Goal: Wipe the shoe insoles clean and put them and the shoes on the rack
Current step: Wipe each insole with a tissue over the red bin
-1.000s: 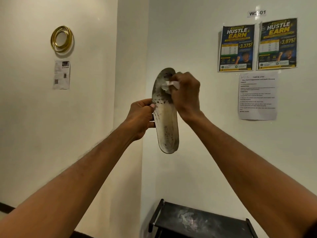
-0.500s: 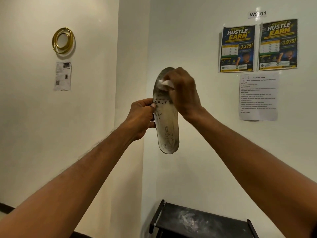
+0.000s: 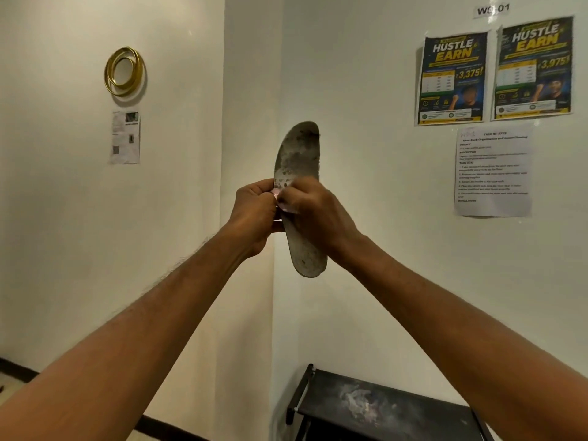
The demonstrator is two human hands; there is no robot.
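Note:
A dirty grey insole (image 3: 299,154) with dark specks stands upright in the air before the wall corner. My left hand (image 3: 254,214) grips its left edge near the middle. My right hand (image 3: 313,214) presses a small white wipe (image 3: 284,207) against the insole's middle; only a sliver of the wipe shows between the two hands. The insole's toe end points up and its heel end hangs below my hands. The black shoe rack (image 3: 397,412) stands low at the wall, its top shelf smeared with pale dust. No shoes are in view.
Two posters (image 3: 451,78) and a printed task sheet (image 3: 493,171) hang on the right wall. A gold ring ornament (image 3: 124,71) and a small paper (image 3: 125,137) hang on the left wall. A dark skirting strip runs along the floor at lower left.
My right hand has slid with the wipe from the insole's toe end down to its middle, next to my left hand. The upper part of the insole is now uncovered.

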